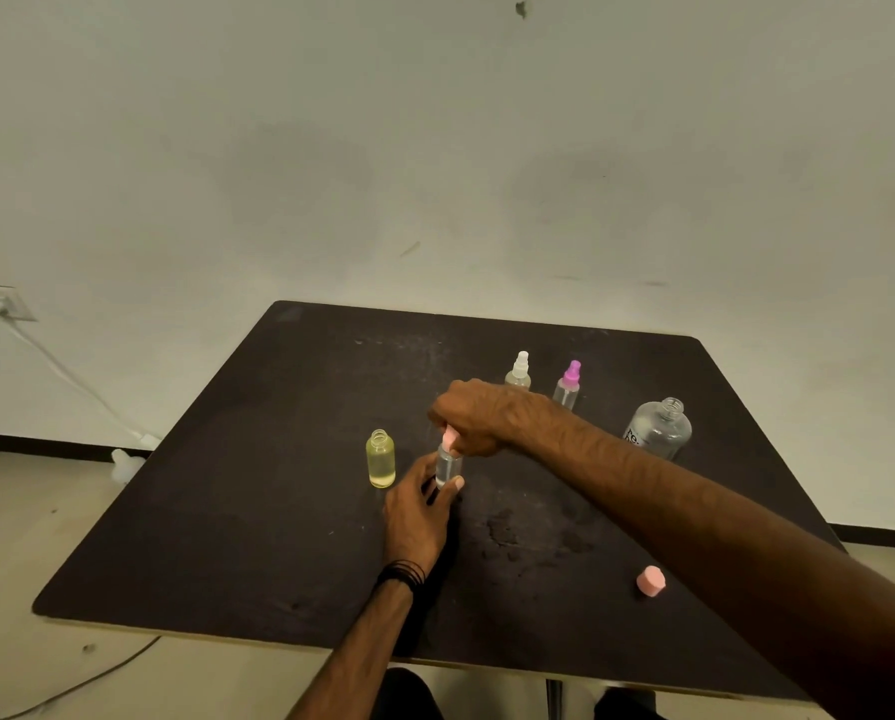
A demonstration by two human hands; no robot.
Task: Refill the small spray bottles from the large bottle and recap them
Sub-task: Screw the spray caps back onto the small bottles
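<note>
While the left hand (418, 511) grip clamps the small clear bottle (448, 465), right hand (474, 415) grip pinches its pink spray top (450, 439)

Matt, scuffed dark table top (258, 501); clear glossy plastic large bottle (658, 428); yellowish see-through small bottle (381, 459); matt pink cap (650, 580).
</note>
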